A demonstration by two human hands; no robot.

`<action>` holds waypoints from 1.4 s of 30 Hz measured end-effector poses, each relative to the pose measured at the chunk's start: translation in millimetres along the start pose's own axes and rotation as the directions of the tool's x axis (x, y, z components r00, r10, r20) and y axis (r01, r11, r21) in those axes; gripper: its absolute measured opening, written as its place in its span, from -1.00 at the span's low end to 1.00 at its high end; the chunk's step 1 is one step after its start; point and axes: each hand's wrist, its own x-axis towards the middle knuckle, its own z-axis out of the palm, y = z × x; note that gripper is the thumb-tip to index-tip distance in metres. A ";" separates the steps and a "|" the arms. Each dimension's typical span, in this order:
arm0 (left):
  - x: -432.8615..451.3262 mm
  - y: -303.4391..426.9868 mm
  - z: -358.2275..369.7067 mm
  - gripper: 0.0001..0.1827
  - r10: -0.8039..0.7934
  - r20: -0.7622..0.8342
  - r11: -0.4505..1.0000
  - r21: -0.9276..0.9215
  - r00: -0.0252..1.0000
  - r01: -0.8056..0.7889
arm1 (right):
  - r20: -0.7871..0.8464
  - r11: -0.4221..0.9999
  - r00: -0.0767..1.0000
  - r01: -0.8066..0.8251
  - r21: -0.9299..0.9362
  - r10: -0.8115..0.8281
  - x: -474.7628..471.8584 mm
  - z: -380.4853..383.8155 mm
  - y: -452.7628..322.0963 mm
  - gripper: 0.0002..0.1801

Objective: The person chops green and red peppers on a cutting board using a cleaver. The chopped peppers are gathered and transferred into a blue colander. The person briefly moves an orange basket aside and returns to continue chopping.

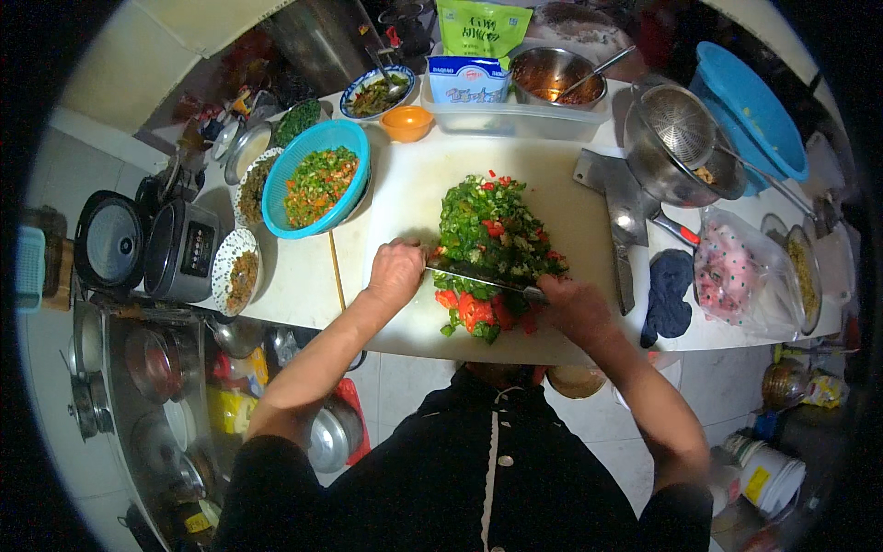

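Note:
A kitchen knife lies across a pile of chopped green and red peppers on a white cutting board. My right hand is closed around its handle. My left hand has its fingers bent at the blade's other end, left of the pile; whether they pinch the blade cannot be told. Larger red pepper pieces lie on the near side of the blade. At the board's right side rest a cleaver and another metal blade, overlapping.
Left of the board stand a blue plastic basket of chopped peppers, patterned bowls and a rice cooker. An orange bowl and a plastic tub are behind. At right are a steel pan with a strainer, a dark cloth and a plastic bag.

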 end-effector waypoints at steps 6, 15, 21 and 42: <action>-10.3 -20.5 -10.7 -0.89 0.054 0.051 0.986 -0.161 0.997 -0.045 | 0.118 0.997 0.993 0.013 -0.077 -0.003 1.6 -45.3 -43.6 -0.84; -14.7 -2.0 -5.2 -0.88 0.016 -0.024 0.999 -0.031 1.000 -0.017 | -0.105 0.994 0.988 0.112 -0.018 -0.113 -4.8 -8.1 -5.3 -0.84; -32.2 -22.2 -19.8 -0.81 -0.012 0.085 0.965 -0.261 0.996 0.034 | 0.103 0.986 0.994 0.064 -0.153 -0.048 0.0 -53.2 -62.6 -0.82; -26.6 7.7 -5.4 -0.87 -0.100 -0.020 0.995 -0.017 0.995 0.100 | 0.042 0.992 0.999 0.037 -0.124 -0.032 9.2 -5.0 -8.4 -0.79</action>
